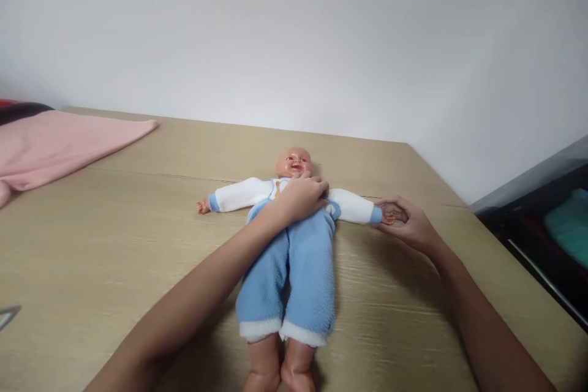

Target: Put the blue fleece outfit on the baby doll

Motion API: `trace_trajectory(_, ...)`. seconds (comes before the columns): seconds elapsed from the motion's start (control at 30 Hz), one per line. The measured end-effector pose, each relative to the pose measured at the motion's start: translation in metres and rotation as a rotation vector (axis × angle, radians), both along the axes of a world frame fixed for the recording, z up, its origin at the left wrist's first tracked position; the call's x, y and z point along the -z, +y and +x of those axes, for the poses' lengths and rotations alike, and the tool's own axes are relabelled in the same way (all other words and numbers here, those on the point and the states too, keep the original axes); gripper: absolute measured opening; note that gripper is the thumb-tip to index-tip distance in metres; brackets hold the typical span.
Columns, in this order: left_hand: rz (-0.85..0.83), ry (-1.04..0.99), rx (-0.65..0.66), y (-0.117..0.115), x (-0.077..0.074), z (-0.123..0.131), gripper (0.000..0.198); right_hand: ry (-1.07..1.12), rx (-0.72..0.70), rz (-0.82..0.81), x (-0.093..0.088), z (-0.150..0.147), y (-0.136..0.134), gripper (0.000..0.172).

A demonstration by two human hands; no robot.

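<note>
A bald baby doll (297, 263) in a blue and white fleece outfit lies on its back on the table, head away from me and arms stretched out sideways. My left hand (304, 195) rests on its upper chest just below the chin, fingers curled over the outfit near the shoulder strap; part of the front is hidden under it. At the doll's sleeve cuff (375, 215), my right hand (407, 223) closes its thumb and fingers around the small plastic hand. The trouser legs have white hems, with bare feet at the bottom of the view.
Pink cloth (64, 141) lies at the table's left, beside something black and red. A white wall (275, 61) stands behind the wooden table (138, 245). Past the right edge is a dark container with teal fabric (569, 223). A thin pale object (8, 316) shows at the left.
</note>
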State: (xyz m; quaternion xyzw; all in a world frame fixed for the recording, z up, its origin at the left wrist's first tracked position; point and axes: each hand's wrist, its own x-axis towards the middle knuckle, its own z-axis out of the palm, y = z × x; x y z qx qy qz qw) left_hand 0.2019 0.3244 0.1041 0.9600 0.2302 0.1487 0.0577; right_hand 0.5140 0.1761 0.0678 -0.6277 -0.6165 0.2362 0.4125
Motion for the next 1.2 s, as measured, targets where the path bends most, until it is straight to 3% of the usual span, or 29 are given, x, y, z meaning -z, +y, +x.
trace_trajectory(0.2, -0.029, -0.125, 0.237, -0.002, 0.001, -0.015, 0.028, 0.228, 0.054, 0.163, -0.014, -0.041, 0.014, 0.067)
trace_trajectory(0.33, -0.022, -0.256, 0.365, -0.006, 0.003, -0.022, 0.037, 0.207, 0.036, 0.232, -0.019, -0.079, 0.026, 0.061)
trace_trajectory(0.43, 0.07, -0.317, 0.396, -0.009, 0.007, -0.026, 0.042, 0.073, 0.012, 0.285, -0.015, -0.102, 0.036, 0.05)
trace_trajectory(0.57, 0.129, -0.421, 0.385, -0.011, 0.011, -0.031, 0.041, -0.047, -0.097, 0.339, -0.004, -0.12, 0.039, 0.03)
trace_trajectory(0.7, -0.023, -0.57, 0.343, -0.011, 0.011, -0.031, 0.034, -0.064, -0.205, 0.374, -0.003, -0.127, 0.027, 0.016)
trace_trajectory(0.83, -0.123, -0.638, 0.244, -0.008, 0.011, -0.026, 0.029, 0.05, -0.24, 0.298, -0.002, -0.131, 0.017, 0.017)
trace_trajectory(1.03, -0.183, -0.512, 0.123, 0.0, 0.016, -0.018, 0.023, 0.77, -0.083, 0.09, 0.018, -0.142, 0.03, 0.036)
trace_trajectory(1.2, -0.235, -0.392, 0.031, 0.009, 0.024, -0.014, 0.017, 0.746, 0.121, 0.102, 0.034, -0.145, 0.038, 0.047)
